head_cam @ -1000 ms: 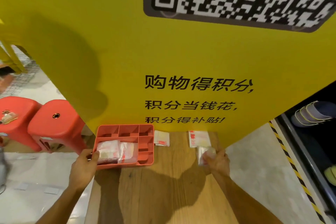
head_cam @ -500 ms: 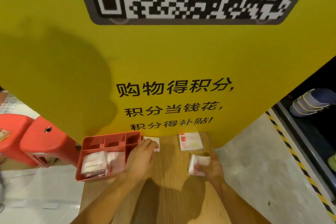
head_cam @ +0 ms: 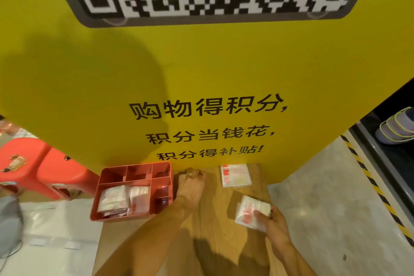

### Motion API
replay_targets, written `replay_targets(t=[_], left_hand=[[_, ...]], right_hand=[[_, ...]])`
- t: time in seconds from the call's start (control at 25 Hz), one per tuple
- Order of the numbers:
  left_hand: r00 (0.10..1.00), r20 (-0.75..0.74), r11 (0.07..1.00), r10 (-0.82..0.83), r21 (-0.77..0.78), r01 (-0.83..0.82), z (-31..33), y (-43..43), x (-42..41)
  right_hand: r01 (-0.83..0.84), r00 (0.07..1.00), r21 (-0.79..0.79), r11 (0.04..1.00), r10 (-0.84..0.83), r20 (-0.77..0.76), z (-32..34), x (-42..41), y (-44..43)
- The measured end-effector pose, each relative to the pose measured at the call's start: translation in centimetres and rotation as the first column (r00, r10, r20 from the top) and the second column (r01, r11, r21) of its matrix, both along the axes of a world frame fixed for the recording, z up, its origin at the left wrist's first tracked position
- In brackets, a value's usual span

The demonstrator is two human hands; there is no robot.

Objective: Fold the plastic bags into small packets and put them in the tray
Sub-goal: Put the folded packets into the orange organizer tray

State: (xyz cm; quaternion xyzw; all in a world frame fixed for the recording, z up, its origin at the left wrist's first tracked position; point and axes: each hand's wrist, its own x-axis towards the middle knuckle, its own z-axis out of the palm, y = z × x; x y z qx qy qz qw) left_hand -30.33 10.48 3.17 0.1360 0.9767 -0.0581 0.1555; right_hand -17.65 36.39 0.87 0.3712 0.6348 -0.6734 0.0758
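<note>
A red compartment tray (head_cam: pixel 161 188) sits at the back left of the wooden table (head_cam: pixel 210 226). Folded white packets (head_cam: pixel 115 199) with red print fill its large front compartment. My left hand (head_cam: pixel 190 188) lies just right of the tray, fingers curled over a small folded packet that is almost wholly hidden beneath it. My right hand (head_cam: pixel 272 222) pinches another folded plastic bag packet (head_cam: pixel 251 210) at the table's right edge, held slightly tilted. A third flat packet (head_cam: pixel 235 175) lies loose at the back of the table, against the yellow board.
A tall yellow sign board (head_cam: pixel 201 74) with a QR code stands right behind the table. Two red stools (head_cam: pixel 44 172) stand to the left, and a grey object (head_cam: pixel 9 217) is at the far left edge. Right of the table are concrete floor, yellow-black tape (head_cam: pixel 367 184) and shoes (head_cam: pixel 396 129).
My left hand left the tray's front corner, crossed right and closed over the small packet beside the tray. My right hand drew its packet nearer and to the right.
</note>
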Motion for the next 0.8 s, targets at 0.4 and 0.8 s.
replay_targets(t=[0.4,0.8], left_hand=[[0.962,-0.141,0.821,0.232,0.559,-0.116,10.3,-7.2,7.4],[0.718,-0.239,0.586,0.654,0.760,-0.281,10.9,-25.7,9.7]], right_hand=[[-0.220,0.966,0.059,0.974,0.226,-0.123,3.9,-2.8,-6.6],[-0.294,0.951,-0.015,0.956,0.291,-0.106,7.7,-5.6,-20.7]])
